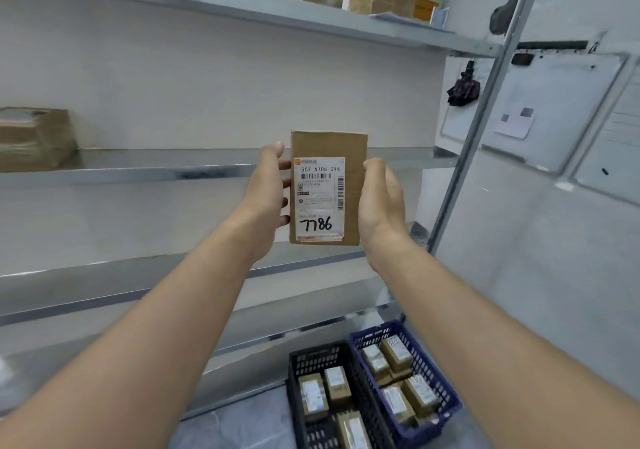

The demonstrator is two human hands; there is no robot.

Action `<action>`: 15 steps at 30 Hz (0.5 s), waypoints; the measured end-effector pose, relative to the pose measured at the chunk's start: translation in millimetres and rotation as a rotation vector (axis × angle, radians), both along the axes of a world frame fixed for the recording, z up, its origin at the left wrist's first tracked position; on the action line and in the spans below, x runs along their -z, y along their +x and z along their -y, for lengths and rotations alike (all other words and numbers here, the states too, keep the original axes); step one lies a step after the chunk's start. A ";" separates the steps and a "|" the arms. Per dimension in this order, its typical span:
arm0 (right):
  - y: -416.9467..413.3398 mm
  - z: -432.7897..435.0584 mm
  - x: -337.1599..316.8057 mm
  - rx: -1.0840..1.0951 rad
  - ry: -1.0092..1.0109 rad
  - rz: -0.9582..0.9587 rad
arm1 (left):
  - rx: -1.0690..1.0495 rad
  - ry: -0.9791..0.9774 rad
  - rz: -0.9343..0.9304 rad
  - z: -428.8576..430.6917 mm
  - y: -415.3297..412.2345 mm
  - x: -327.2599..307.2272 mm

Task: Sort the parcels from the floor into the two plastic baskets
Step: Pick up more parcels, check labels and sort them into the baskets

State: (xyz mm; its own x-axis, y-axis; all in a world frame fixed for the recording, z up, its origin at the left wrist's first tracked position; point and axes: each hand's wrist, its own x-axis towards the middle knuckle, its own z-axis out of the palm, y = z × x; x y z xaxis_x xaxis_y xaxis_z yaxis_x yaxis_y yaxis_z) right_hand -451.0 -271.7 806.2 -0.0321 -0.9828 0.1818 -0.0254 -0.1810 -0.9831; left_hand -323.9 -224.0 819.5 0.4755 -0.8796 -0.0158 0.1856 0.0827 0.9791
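One flat cardboard parcel | left hand grips it | right hand at edge, grip unclear

- One wide-angle camera, worn on the person's head, gives the only view; it bends the edges of the metal shelves.
- It faces forward and a little down.
- The parcel, between the left hand and the right hand, is near the lens, at the centre.
- The black basket and the blue basket lie far lower, at the bottom edge.
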 end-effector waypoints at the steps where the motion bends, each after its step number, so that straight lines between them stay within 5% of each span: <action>1: 2.6 9.7 4.8 -0.005 0.011 -0.012 | -0.004 0.011 -0.013 13.6 4.6 4.7; 15: 50.0 168.6 68.4 0.097 0.116 -0.179 | 0.118 0.112 -0.144 183.1 58.9 84.9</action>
State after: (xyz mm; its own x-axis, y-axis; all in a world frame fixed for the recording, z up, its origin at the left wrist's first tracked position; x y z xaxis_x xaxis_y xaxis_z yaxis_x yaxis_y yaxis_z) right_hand -401.1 -440.3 737.8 -0.1046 -0.9913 0.0795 -0.2126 -0.0558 -0.9755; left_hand -265.0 -407.1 734.6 0.3554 -0.9178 -0.1773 0.3264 -0.0559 0.9436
